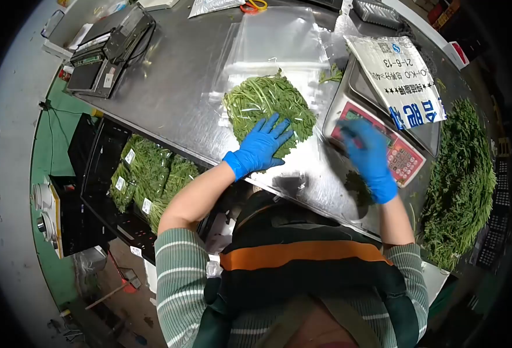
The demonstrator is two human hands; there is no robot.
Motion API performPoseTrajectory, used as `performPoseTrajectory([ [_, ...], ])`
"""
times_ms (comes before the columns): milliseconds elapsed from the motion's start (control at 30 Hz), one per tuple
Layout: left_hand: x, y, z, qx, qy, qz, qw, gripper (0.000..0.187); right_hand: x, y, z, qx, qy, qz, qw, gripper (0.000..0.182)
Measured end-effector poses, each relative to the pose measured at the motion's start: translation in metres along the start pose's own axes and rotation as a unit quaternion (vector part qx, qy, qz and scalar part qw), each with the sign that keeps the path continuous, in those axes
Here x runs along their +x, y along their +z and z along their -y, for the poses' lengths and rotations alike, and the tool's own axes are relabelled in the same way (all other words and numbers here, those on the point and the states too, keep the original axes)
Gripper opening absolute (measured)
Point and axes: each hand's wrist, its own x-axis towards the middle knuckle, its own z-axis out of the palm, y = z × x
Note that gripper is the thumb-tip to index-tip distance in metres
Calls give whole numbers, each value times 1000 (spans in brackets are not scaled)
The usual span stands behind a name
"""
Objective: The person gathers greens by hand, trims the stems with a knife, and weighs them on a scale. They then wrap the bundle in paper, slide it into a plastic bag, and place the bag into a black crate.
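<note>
A bundle of leafy greens lies on a stack of clear plastic bags on the metal table. My left hand, in a blue glove, rests on the greens with its fingers spread. My right hand, also gloved in blue, is over the left part of a red-and-white digital scale. Motion smears its fingers, so I cannot make out whether they hold anything. A printed silver-white sack partly covers the scale's metal pan.
A large heap of loose greens lies at the right. Below the table's left edge, a black crate holds labelled bagged greens. A black machine, probably a label printer, stands at the back left. Orange-handled scissors lie at the back.
</note>
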Motion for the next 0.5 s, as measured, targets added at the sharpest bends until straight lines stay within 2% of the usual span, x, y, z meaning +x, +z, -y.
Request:
performPoseTrajectory([
  [67,-1,-21,3,-120,-8,26,992,70,-21,53,5,36,-70,237,968,19],
  [100,-6,-33,9,-261,-33,-14,965,70,-39,80,-10,45,-109,254,960,18],
  [167,-28,-51,17,-100,-39,-43,993,71,-54,97,-19,-11,-163,286,944,18],
  [200,-40,-56,14,-46,-20,-37,998,80,-60,97,-22,-11,-152,288,945,17],
  [267,-56,-51,0,-67,61,18,996,90,-62,97,-26,-5,-179,300,937,14],
  [300,-58,-48,-11,-73,87,66,991,101,-62,97,-28,-4,-207,309,928,13],
  [333,-57,-43,-18,-99,107,72,987,102,-61,98,-29,-3,-207,312,927,13],
  [400,-57,-26,-23,-108,129,87,982,105,-62,100,-32,-25,-264,322,909,13],
  [500,-59,-6,-13,-70,134,113,982,104,-64,107,-29,-77,-242,357,899,12],
])
